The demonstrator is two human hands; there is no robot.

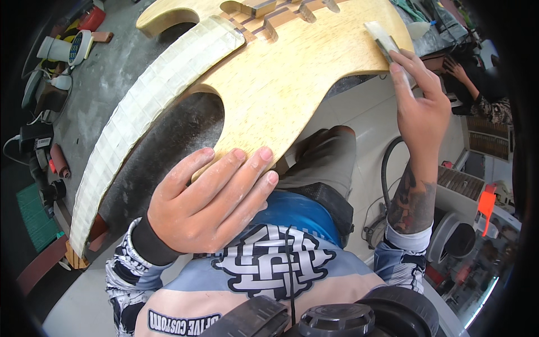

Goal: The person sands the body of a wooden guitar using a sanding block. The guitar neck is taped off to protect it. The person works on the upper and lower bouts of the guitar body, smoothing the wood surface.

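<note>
A pale wooden electric guitar body [281,84] lies across the bench in front of me, its neck [135,90] wrapped in whitish tape and running toward the lower left. My left hand [205,205] rests its fingertips on the near horn of the body; the thumb is mostly hidden beneath, so the edge sits between them. In my right hand [424,92] is a slim flat tool [382,40] with a whitish end and a darker band, pinched between fingers and thumb. The tool's pale end lies over the body's right part. Its exact kind is unclear.
The grey, dusty bench [112,62] carries a white cylindrical device [59,49], a red container [91,18] and cables along its left side. A dark hose [387,168] curves above the tiled floor. Another person's hand [457,70] shows at the far right.
</note>
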